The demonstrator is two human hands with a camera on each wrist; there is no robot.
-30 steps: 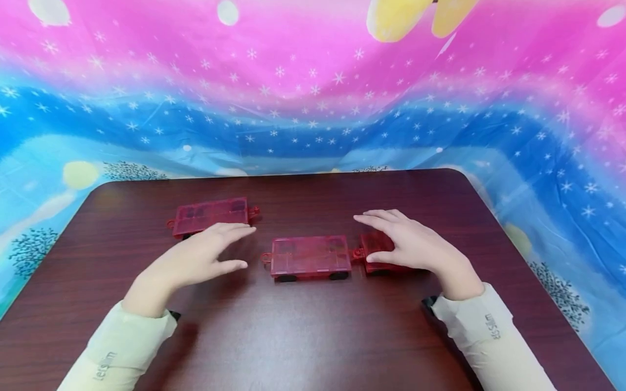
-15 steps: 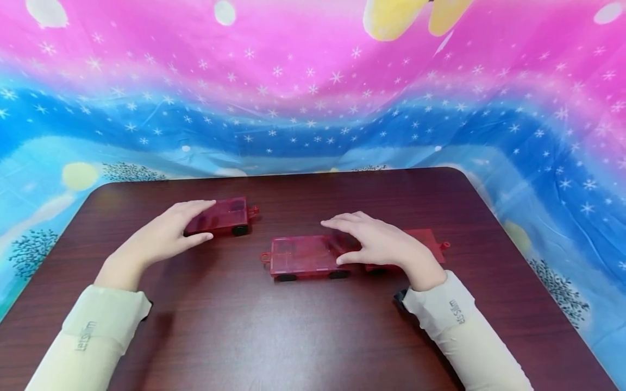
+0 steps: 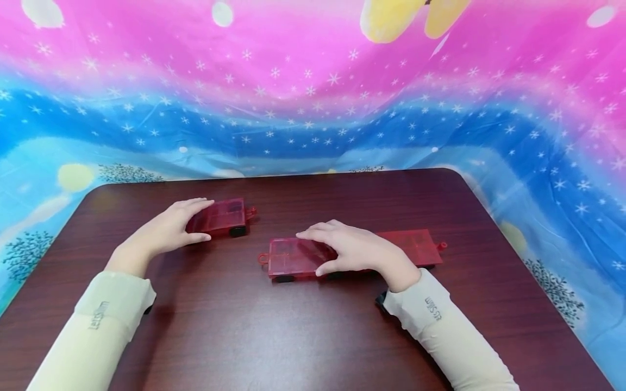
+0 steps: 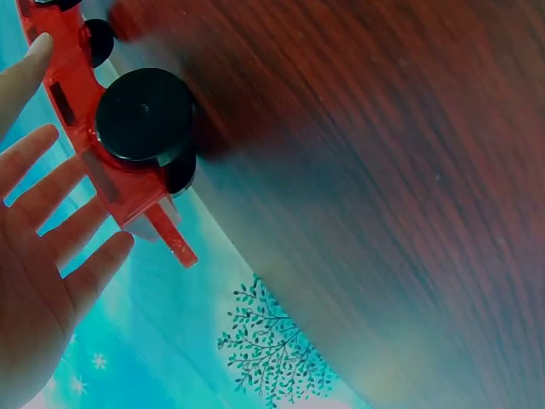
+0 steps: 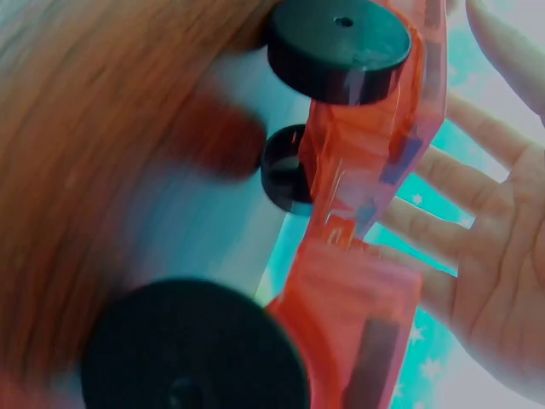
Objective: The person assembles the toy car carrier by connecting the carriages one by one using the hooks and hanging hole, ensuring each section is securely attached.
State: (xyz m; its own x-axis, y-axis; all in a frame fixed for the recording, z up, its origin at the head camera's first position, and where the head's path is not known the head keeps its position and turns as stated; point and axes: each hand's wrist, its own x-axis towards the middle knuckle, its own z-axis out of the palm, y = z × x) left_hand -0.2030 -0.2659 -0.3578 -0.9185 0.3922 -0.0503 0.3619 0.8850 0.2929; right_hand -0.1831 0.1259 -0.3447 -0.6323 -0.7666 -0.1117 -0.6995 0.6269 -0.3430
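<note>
A wide backdrop cloth (image 3: 313, 81), printed in pink and blue bands with white stars, is hung behind and around the scene. In front of it a dark wooden table (image 3: 313, 336) with rounded corners is seen, and everything else is borne on it.

Two red translucent wheeled cars are coupled end to end near the table's middle: the right car (image 3: 411, 247) is left mostly uncovered, while the middle car (image 3: 288, 258) is partly covered. Black wheels are seen under both in the right wrist view, where the middle car (image 5: 358, 179) is shown from below against the palm.

A third car, the left car (image 3: 222, 216), is set apart, further back and to the left, with a small hook shown at its right end. Its black wheel and red edge (image 4: 128, 162) are seen close up in the left wrist view.

The left hand (image 3: 168, 231) is laid over the left car's near end, fingers stretched across the top and thumb set against the near side; a light hold rather than a clamp is suggested. The right hand (image 3: 352, 250) is spread over the joint between the middle and right cars, fingers extended on the middle car's top, thumb at its near edge.
</note>
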